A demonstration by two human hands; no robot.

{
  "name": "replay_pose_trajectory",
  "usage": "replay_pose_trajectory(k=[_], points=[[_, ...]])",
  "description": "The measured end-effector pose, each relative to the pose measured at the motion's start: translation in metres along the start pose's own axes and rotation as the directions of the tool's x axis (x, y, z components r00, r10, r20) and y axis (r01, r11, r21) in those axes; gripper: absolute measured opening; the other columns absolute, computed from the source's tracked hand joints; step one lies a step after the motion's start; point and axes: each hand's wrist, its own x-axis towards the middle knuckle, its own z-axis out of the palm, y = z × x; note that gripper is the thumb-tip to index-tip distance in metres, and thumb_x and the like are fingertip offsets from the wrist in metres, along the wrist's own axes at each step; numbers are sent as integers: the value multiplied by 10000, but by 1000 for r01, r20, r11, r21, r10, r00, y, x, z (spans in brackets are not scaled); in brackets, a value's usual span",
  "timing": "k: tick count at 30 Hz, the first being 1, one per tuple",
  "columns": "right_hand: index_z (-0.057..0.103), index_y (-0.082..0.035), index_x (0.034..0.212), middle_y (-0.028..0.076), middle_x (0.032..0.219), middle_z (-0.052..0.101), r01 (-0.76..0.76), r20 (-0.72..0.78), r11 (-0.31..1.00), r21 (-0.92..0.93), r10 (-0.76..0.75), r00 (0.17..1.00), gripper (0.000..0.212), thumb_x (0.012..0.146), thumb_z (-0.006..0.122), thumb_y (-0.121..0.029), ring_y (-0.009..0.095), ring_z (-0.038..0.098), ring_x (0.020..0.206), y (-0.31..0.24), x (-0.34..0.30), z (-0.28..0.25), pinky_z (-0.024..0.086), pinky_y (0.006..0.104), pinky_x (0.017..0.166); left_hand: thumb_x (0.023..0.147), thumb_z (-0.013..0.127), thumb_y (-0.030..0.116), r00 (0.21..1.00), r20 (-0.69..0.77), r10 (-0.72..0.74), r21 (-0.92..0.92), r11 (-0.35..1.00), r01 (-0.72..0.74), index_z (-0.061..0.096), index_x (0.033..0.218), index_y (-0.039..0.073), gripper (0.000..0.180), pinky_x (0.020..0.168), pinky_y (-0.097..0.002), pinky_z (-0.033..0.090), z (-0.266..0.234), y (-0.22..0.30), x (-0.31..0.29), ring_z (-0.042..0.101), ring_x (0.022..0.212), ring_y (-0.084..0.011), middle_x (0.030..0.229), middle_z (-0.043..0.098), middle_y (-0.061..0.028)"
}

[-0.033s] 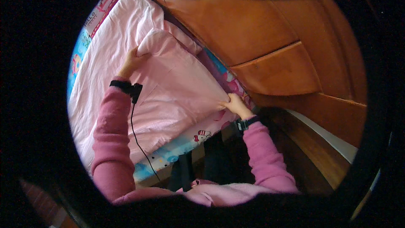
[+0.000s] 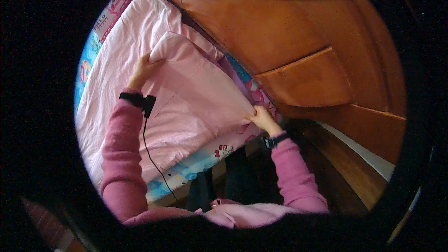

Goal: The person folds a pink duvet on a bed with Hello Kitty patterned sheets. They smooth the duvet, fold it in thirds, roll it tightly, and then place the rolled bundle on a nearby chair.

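Note:
A pale pink bed cover [image 2: 191,88] lies spread over a bed, with one layer folded back over the rest. My left hand [image 2: 143,71] grips the upper left of the folded layer, its thumb and fingers pinched around the cloth. At the right corner of the same layer, my right hand [image 2: 263,120] is closed on the edge. Between the two hands the cloth's right edge runs fairly straight and taut, while creases show across the part nearer me. My left fingers are partly hidden by the cloth.
Under the cover shows a blue and pink cartoon-printed mattress [image 2: 186,173]. A large orange-brown panelled piece of furniture [image 2: 289,28] stands close along the bed's right side. A black cable [image 2: 151,158] hangs from my left wrist strap [image 2: 133,97]. Wooden boards [image 2: 347,168] lie lower right.
My hands and the folded cloth have shifted very slightly; both hands keep their hold on it.

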Motion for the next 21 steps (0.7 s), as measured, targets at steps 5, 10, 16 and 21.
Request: replay_pose_trajectory(k=[5, 10, 16, 21], points=[[649, 47, 894, 207, 812, 674, 107, -174, 994, 24, -102, 980, 345, 782, 770, -256, 377, 647, 756, -12, -43, -20, 499, 422, 698, 848, 734, 168, 992, -73, 104, -105, 988, -111, 651, 1065, 21, 274, 639, -259, 492, 2, 31, -1, 575, 757, -78, 878, 638, 28], [615, 41, 820, 226, 817, 650, -16, -246, 986, -165, -25, 969, 321, 798, 746, -251, 383, 632, 770, 18, -18, -1, 480, 428, 673, 806, 750, 222, 998, -7, 57, 60, 997, -56, 647, 1028, 3, 329, 656, -327, 495, 55, -5, 31, 605, 759, -159, 843, 638, -47], [624, 35, 850, 218, 834, 651, -50, -223, 991, -122, 22, 975, 303, 815, 730, -247, 373, 629, 769, 39, -29, 4, 481, 416, 686, 786, 737, 332, 990, -76, 118, 144, 984, -106, 637, 1128, 44, 458, 842, -412, 489, 83, -41, 33, 653, 973, -347, 1030, 683, -204], [653, 23, 940, 222, 949, 667, -142, -215, 928, -346, 69, 974, 277, 816, 726, -214, 353, 641, 903, 36, -39, 9, 490, 421, 774, 768, 742, 362, 995, -11, 101, 255, 962, -95, 588, 1171, 44, 536, 882, -442, 472, 72, -25, 13, 607, 1036, -392, 1075, 652, -210]])
